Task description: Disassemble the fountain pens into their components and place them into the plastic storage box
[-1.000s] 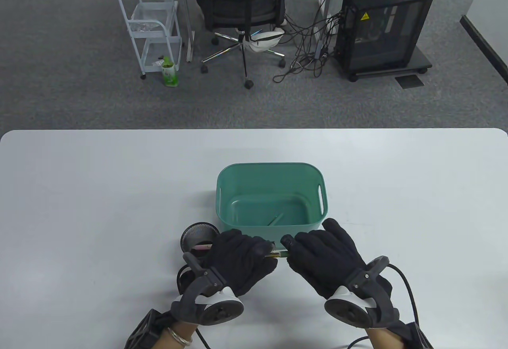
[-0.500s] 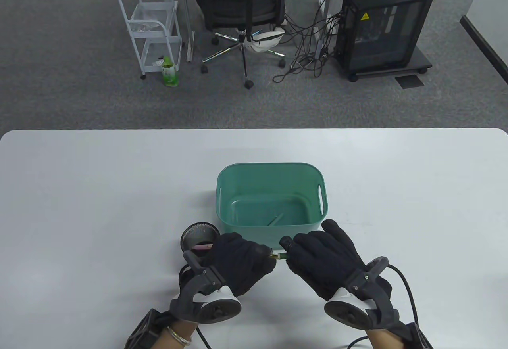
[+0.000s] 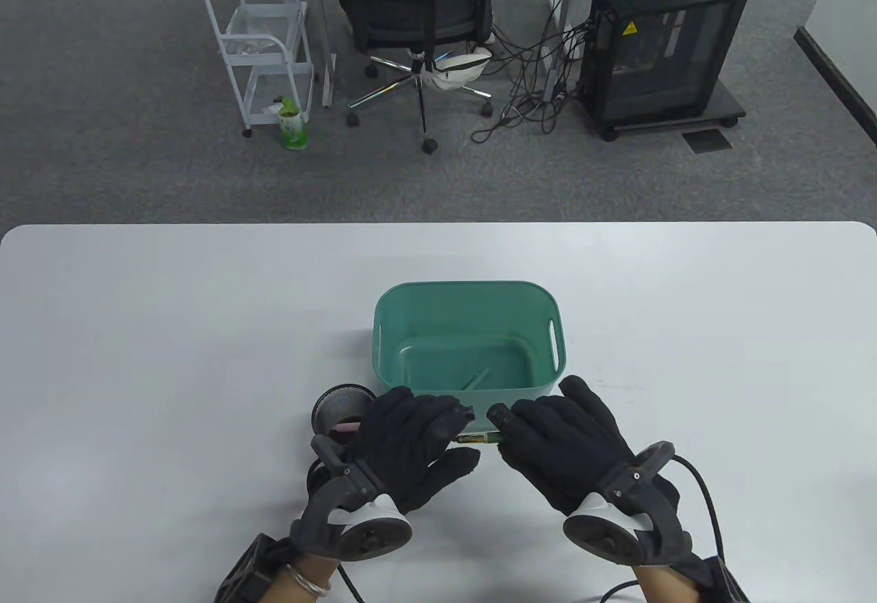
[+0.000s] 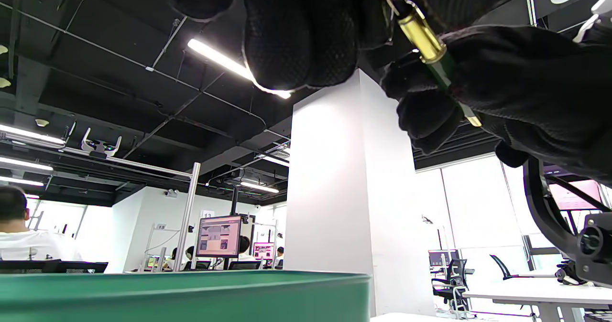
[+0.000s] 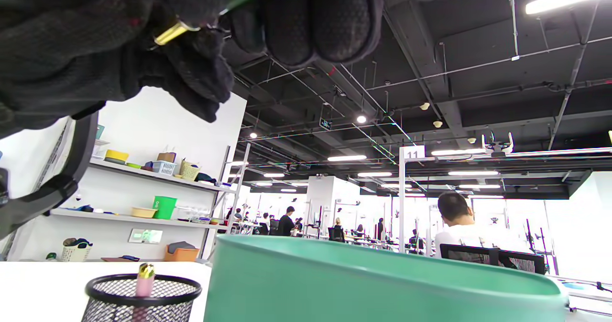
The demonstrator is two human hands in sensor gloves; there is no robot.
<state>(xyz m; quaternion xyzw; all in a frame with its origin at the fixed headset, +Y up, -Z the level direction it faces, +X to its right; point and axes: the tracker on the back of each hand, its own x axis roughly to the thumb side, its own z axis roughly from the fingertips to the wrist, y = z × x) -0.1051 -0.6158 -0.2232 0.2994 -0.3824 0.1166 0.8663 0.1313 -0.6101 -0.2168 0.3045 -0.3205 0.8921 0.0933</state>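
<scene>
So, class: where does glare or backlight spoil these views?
Left wrist view: the ceiling strip light flares behind the dark left hand; the pen glints. Right wrist view: bright windows wash out the background. Table view: even, soft light.

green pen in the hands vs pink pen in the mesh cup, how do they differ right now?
The green pen is held between the left hand and the right hand, lying roughly level in front of the green storage box; the pink pen stands untouched in the black mesh cup, upright in the right wrist view. The green pen's body is mostly hidden by fingers; the pink pen's top pokes out. Both show gold metal trim.
</scene>
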